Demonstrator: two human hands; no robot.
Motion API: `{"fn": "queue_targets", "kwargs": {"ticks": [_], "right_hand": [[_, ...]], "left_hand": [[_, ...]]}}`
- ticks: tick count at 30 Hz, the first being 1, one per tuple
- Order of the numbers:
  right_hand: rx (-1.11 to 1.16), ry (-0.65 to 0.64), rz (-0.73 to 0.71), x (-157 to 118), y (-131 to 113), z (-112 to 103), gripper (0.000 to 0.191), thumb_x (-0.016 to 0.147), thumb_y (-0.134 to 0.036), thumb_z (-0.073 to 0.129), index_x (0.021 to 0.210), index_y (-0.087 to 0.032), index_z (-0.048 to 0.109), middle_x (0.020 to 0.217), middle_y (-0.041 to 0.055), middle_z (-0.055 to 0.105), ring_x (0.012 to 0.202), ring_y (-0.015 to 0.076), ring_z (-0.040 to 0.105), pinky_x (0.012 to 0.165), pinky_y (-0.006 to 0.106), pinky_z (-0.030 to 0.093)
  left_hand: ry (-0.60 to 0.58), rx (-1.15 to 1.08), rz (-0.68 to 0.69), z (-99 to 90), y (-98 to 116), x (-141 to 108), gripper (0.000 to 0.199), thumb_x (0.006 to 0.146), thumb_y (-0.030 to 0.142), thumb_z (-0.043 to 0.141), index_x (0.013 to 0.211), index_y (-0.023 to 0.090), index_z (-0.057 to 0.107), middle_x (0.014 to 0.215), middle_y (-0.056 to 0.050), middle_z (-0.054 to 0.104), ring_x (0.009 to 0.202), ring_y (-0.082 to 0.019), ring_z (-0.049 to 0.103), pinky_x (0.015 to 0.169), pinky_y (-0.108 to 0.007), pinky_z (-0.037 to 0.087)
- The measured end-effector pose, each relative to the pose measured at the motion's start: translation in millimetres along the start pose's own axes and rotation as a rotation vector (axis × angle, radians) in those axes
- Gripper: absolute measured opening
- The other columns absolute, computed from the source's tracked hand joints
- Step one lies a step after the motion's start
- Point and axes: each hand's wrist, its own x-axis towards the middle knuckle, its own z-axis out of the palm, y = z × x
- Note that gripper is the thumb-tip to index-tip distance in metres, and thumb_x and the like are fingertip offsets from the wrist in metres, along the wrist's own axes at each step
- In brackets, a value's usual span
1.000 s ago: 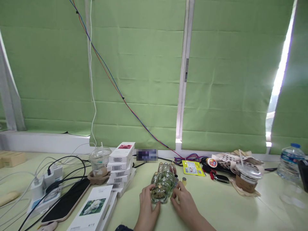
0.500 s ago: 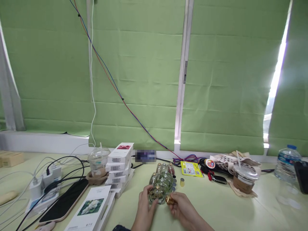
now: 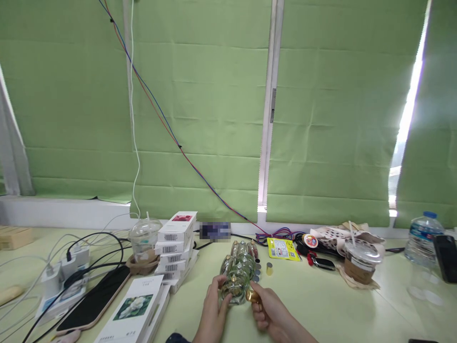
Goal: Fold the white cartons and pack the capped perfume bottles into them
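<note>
From the head camera, we take the front bottle (image 3: 233, 291) as our landmark: a clear glass one with a gold-coloured neck, at the near end of the glass bottles (image 3: 246, 263), which crowd close behind it.

Our left hand (image 3: 215, 305) is part-closed at its left, fingers and thumb bent round that side and gripping it lightly. Our right hand (image 3: 270, 307) is just to its right, thumb and forefinger pinched on a gold cap (image 3: 252, 296), the other fingers curled in. Whether the cap touches the glass, we cannot tell.

The cap looks smooth and rounded, so a loose pinch could let it slip and roll over the table away from the front bottle. If our left hand pressed too hard, the front bottle could tip or be driven back into its neighbours; packed that tightly, one knock might topple or chip several. Beyond it to the right, the small grey round pieces (image 3: 257, 271) and a standing gold cylinder (image 3: 269, 270) could be scattered by a careless sweep of our right knuckles. Well to its left, the flower-printed box (image 3: 134, 305) might be nudged if our left forearm swung outward.
</note>
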Motion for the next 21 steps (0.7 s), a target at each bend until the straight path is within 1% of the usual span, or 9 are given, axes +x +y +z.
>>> {"fn": "queue_targets", "kwargs": {"ticks": [3,6,8,10,12,14,17,19,21], "right_hand": [[-0.026,-0.007,0.013,0,-1,-1,0.048,0.098,-0.037,0.037,0.055,-0.018,0.042,0.036,-0.0105,0.032,0.027,0.0011,0.019,0.033,0.015,0.006],[-0.042,-0.036,-0.006,-1,0,1,0.046,0.097,-0.040,0.041,0.056,-0.018,0.043,0.036,-0.0109,0.032,0.028,0.0013,0.018,0.034,0.015,0.007],[-0.062,-0.070,-0.027,-3,1,3,0.045,0.092,-0.046,0.050,0.057,-0.017,0.047,0.036,-0.0106,0.034,0.028,0.0012,0.019,0.034,0.015,0.006],[-0.099,-0.114,-0.058,-7,3,6,0.048,0.082,-0.056,0.060,0.056,-0.017,0.049,0.037,-0.0101,0.037,0.029,0.0009,0.020,0.035,0.016,0.005],[-0.140,-0.166,-0.085,-11,4,8,0.053,0.071,-0.065,0.066,0.054,-0.018,0.047,0.037,-0.0100,0.038,0.030,0.0004,0.020,0.035,0.016,0.005],[-0.166,-0.221,-0.097,-14,6,10,0.057,0.064,-0.069,0.068,0.052,-0.018,0.044,0.037,-0.0102,0.037,0.030,0.0002,0.020,0.036,0.017,0.004],[-0.180,-0.271,-0.120,-12,7,10,0.055,0.065,-0.068,0.066,0.051,-0.018,0.046,0.036,-0.0103,0.035,0.030,0.0006,0.018,0.036,0.018,0.004],[-0.150,-0.222,-0.128,-9,8,9,0.046,0.071,-0.061,0.063,0.057,-0.018,0.052,0.036,-0.0098,0.037,0.030,0.0018,0.018,0.037,0.019,0.005],[-0.100,-0.133,-0.124,-5,8,7,0.031,0.075,-0.048,0.058,0.066,-0.019,0.054,0.037,-0.0089,0.041,0.030,0.0032,0.021,0.038,0.019,0.006]], "left_hand": [[0.053,0.039,0.024,0.5,5,-3,0.036,0.079,0.031,0.056,0.112,0.016,0.048,0.112,-0.014,0.057,0.111,-0.033,0.052,0.098,-0.057,0.038],[0.133,0.113,0.176,1.9,15,-10,0.036,0.080,0.029,0.059,0.113,0.020,0.050,0.115,-0.012,0.054,0.113,-0.033,0.048,0.098,-0.055,0.035],[0.117,0.157,0.329,3.0,22,-15,0.033,0.081,0.035,0.062,0.111,0.024,0.055,0.112,-0.010,0.057,0.109,-0.032,0.050,0.093,-0.049,0.038],[0.042,0.175,0.414,3.7,26,-19,0.036,0.078,0.046,0.067,0.107,0.026,0.060,0.105,-0.008,0.062,0.102,-0.031,0.053,0.086,-0.044,0.040],[-0.012,0.178,0.424,3.7,29,-20,0.034,0.080,0.054,0.063,0.100,0.027,0.063,0.098,-0.006,0.066,0.096,-0.030,0.054,0.082,-0.041,0.040],[-0.024,0.159,0.423,3.4,30,-20,0.028,0.086,0.053,0.056,0.094,0.027,0.064,0.093,-0.005,0.068,0.093,-0.028,0.054,0.080,-0.039,0.040],[0.013,0.054,0.420,4.3,32,-20,0.024,0.089,0.049,0.053,0.091,0.026,0.062,0.091,-0.004,0.067,0.091,-0.026,0.055,0.080,-0.038,0.042],[0.074,-0.069,0.350,5.7,33,-20,0.023,0.090,0.047,0.050,0.094,0.026,0.058,0.096,-0.005,0.066,0.096,-0.026,0.057,0.085,-0.038,0.043],[0.134,-0.190,0.223,6.6,34,-19,0.023,0.092,0.046,0.047,0.100,0.025,0.053,0.108,-0.007,0.065,0.107,-0.026,0.057,0.093,-0.040,0.042]]}}
